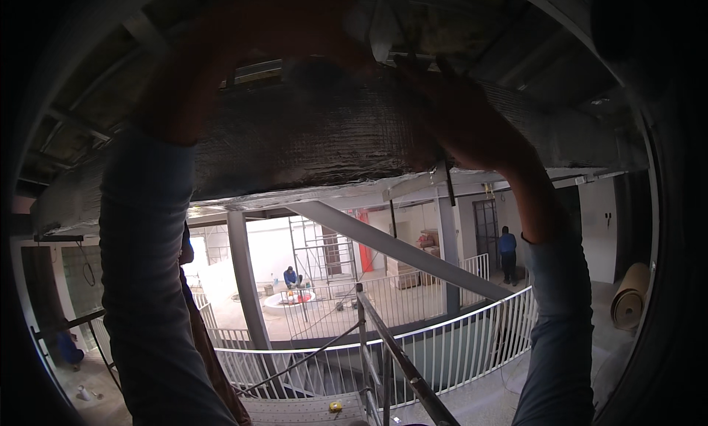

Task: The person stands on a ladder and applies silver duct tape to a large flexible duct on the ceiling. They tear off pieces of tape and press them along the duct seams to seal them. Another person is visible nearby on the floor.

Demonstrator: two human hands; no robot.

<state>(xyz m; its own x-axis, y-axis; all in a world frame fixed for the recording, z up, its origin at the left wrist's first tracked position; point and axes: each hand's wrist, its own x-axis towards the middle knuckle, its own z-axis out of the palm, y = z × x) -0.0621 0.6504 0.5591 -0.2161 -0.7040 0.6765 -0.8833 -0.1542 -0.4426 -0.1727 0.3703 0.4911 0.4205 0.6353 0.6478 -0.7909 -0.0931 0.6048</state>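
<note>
Foil-wrapped duct overhead beneath the ceiling, left hand raised near its upper edge, right hand raised in front of it, both grips too dark to tell, small yellow object near the right edge of the platform, white railing beyond

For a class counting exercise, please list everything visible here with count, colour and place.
wrapped duct: one, silver, overhead
slanted beam: one, grey, centre
columns: at least two, grey, middle
railings: several, white, lower middle
near poles: several, grey, lower centre
platform: one, grey, bottom centre
small object: one, yellow, on platform
tall scaffold: one, grey, background
sheet: one, red, beside scaffold
piles: several, brownish, background
roll: at least one, brown, right
other people: at least three, blue tops, background and lower left
sleeves: two, blue-grey, left and right
left grip: one, dark, near duct, blurred
right grip: one, dark, near duct
</note>
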